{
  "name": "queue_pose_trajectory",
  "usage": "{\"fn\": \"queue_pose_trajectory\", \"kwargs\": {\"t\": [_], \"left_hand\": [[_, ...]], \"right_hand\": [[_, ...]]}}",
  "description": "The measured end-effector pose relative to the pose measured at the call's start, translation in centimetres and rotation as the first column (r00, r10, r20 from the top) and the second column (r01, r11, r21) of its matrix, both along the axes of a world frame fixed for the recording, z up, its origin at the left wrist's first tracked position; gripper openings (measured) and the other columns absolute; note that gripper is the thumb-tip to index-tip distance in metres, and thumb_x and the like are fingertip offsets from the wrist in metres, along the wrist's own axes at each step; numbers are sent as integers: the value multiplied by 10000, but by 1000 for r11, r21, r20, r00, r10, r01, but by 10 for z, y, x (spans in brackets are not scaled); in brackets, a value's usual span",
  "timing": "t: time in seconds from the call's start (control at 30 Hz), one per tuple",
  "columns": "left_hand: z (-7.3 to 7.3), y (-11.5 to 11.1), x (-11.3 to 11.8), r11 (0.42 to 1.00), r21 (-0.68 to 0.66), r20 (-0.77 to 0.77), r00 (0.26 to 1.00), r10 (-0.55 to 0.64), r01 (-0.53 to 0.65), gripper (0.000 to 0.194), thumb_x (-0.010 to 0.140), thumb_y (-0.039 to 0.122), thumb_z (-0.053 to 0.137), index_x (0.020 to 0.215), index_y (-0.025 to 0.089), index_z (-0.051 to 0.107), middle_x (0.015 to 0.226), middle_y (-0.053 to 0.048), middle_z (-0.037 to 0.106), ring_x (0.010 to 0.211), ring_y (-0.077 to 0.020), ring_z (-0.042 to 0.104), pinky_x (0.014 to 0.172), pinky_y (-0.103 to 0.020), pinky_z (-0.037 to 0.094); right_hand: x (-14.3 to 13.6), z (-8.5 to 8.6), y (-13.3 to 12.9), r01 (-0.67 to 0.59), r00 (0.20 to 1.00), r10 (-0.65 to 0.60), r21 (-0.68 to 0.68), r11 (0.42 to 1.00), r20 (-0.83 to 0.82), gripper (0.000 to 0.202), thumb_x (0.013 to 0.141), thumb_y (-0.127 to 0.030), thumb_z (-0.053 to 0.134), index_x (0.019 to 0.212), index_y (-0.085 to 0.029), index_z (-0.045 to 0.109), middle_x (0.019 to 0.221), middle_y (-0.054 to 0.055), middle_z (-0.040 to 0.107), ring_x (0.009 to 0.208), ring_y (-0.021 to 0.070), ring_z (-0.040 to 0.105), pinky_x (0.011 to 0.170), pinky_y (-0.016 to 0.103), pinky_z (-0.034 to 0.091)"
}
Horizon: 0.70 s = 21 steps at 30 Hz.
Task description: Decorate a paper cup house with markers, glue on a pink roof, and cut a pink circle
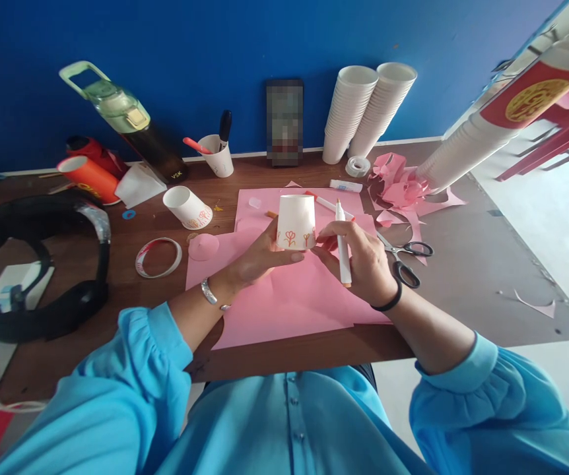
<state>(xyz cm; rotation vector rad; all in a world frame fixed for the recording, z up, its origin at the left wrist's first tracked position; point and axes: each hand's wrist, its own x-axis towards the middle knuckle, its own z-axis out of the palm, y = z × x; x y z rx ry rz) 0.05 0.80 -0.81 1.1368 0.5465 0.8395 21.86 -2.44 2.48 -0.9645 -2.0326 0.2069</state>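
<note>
The brown wooden desk (126,284) carries overlapping sheets of pink paper (274,303) toward its near edge and, at its far edge, two tall stacks of plain white paper cups (348,112). Above the paper, my left hand (265,254) and right hand (361,254) are both closed: the left grips an upturned white paper cup (297,214), the right a slim white marker (342,257), its tip clear of the cup. Left of the paper, a second white paper cup (188,208) already bears flowers. On mine, orange flowers (289,237) line the lower band; I judge it partly decorated, its hidden side unknown.
</note>
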Motion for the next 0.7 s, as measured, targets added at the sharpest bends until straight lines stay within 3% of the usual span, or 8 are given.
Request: {"fn": "queue_pose_trajectory", "kwargs": {"t": [0.23,0.33,0.43,0.53,0.7], "left_hand": [[0,0,2,999,-27,15,999,47,-47,519,778,290,879,1250,256,664,1202,-66,720,1181,-297,657,1109,-526,445],[-2,1,0,997,-32,20,998,67,-66,445,801,274,856,1210,249,683,1154,-53,718,1127,-265,668,1098,-516,472],[0,0,-1,998,-24,43,997,60,-59,475,816,275,833,1260,279,664,1234,-49,693,1203,-277,641,1094,-513,499],[2,-1,-1,998,-17,42,998,57,-56,504,829,281,811,1303,299,641,1313,-50,667,1286,-295,602,1090,-511,517],[3,-1,1,999,6,47,998,44,-44,461,838,279,790,1276,272,646,1295,-63,673,1260,-298,617,1094,-523,518]], "right_hand": [[1,2,-1,-18,999,19,33,999,-27,158,1002,-281,670,1142,-236,611,878,15,737,703,150,711,634,260,556],[5,7,-3,-49,996,56,96,994,-71,246,1057,-386,584,1232,-229,655,825,19,686,681,152,668,657,285,570],[7,11,-5,-54,992,76,199,978,-101,406,1083,-507,463,1264,-230,698,820,45,656,685,170,648,646,314,577],[6,15,-9,-71,990,100,260,963,-101,333,1090,-409,483,1266,-220,693,855,58,703,695,169,674,631,304,580],[2,17,-13,-42,992,72,277,960,-101,176,1014,-239,589,1174,-217,656,766,16,728,612,155,690,565,273,567]]}}
